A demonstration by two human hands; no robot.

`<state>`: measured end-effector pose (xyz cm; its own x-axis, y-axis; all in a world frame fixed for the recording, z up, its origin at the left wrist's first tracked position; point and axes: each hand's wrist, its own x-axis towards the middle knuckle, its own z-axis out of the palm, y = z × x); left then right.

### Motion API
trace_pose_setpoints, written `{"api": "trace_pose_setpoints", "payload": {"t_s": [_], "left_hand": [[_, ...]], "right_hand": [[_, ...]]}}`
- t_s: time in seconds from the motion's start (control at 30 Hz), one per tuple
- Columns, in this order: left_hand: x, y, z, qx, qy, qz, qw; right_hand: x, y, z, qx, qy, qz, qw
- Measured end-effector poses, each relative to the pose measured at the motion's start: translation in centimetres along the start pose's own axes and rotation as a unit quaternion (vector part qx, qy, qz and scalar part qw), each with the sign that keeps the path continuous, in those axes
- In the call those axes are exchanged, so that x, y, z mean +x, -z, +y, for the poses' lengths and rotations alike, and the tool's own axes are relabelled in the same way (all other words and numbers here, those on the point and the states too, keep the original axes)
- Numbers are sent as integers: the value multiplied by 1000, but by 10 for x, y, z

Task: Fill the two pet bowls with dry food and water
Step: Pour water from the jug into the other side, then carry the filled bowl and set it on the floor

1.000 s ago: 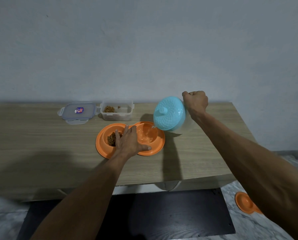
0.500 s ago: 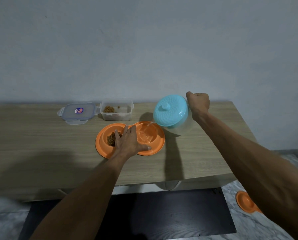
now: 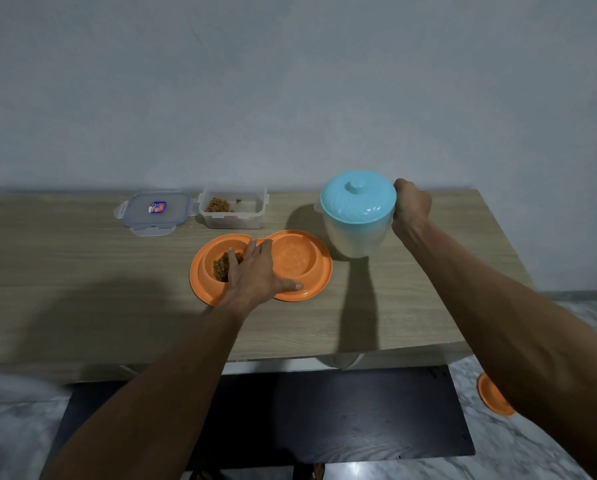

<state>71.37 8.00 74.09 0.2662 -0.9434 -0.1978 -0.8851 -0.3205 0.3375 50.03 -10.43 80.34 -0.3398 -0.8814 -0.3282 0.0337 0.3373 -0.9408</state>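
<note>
An orange double pet bowl (image 3: 319,278) lies on the wooden table (image 3: 82,271). Its left well holds brown dry food (image 3: 220,266); its right well (image 3: 295,258) looks wet and shiny. My left hand (image 3: 255,275) rests flat on the bowl's middle, fingers spread, thumb on the front rim. My right hand (image 3: 411,204) is closed around the handle of a translucent water jug (image 3: 354,233) with a light blue lid (image 3: 357,197). The jug is upright, just right of the bowl, at or barely above the table.
A clear food container (image 3: 233,211) with a little kibble stands behind the bowl, its lid (image 3: 153,211) beside it on the left. On the floor lie a dark board (image 3: 324,414) and another orange dish (image 3: 494,396) at the right.
The jug was tilted, pouring water into the right well. It has swung back upright and come down to the right of the bowl. My left hand has stayed on the bowl.
</note>
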Motion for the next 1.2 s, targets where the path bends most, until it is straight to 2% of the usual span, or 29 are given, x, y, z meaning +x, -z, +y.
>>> {"api": "trace_pose_setpoints", "payload": {"t_s": [0.37,0.6,0.7,0.87,0.97,1.2], "left_hand": [[0,-1,-1,-7,1,1,1000],[-3,0,1,-15,0,3,1000],[-4,0,1,-12,-4,5,1000],[-6,1,5,25,-6,-13,1000],[-13,3,8,35,-19,11,999],[-28,31,-27,-34,23,81,996]], "right_hand": [[21,-7,12,64,-35,4,997],[20,3,16,63,-44,-1,997],[16,9,13,50,-30,-19,998],[3,30,23,19,-57,18,998],[-20,39,35,15,-73,39,996],[-57,27,77,-135,-80,30,987]]}}
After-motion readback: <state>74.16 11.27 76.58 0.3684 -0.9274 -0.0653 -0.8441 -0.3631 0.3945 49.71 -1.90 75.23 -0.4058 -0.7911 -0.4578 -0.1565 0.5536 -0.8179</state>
